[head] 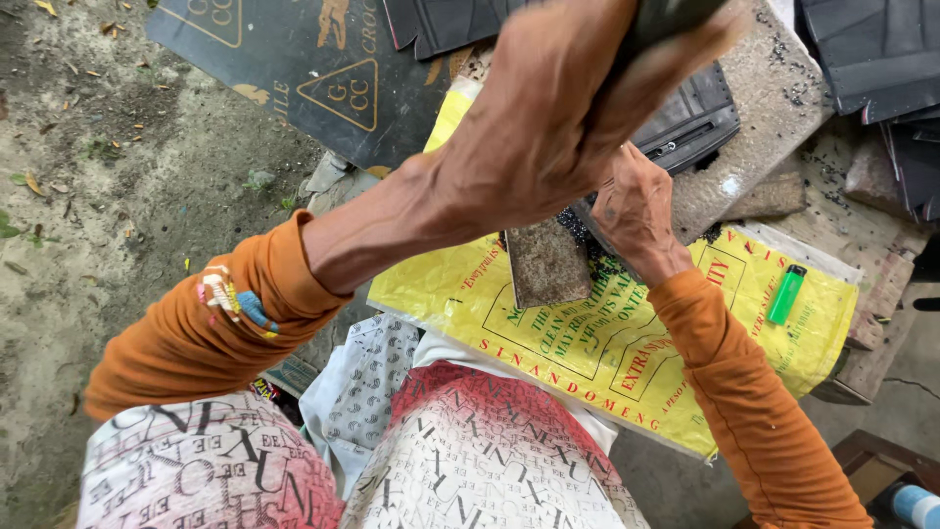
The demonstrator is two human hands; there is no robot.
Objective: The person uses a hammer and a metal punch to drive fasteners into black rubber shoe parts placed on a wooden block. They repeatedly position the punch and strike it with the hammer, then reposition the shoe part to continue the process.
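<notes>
Dirt ground and a yellow sack underneath, left hand clamped on a dark rubber piece up high, right hand pinning black rubber beside that rusty blade, so I reckon a slip could nick fingers.

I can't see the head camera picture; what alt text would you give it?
A person in orange sleeves raises the left hand, gripping a dark object, above the right hand, which presses on black material beside a rusty flat blade. Below lies a yellow printed sack with a green lighter on it.
</notes>
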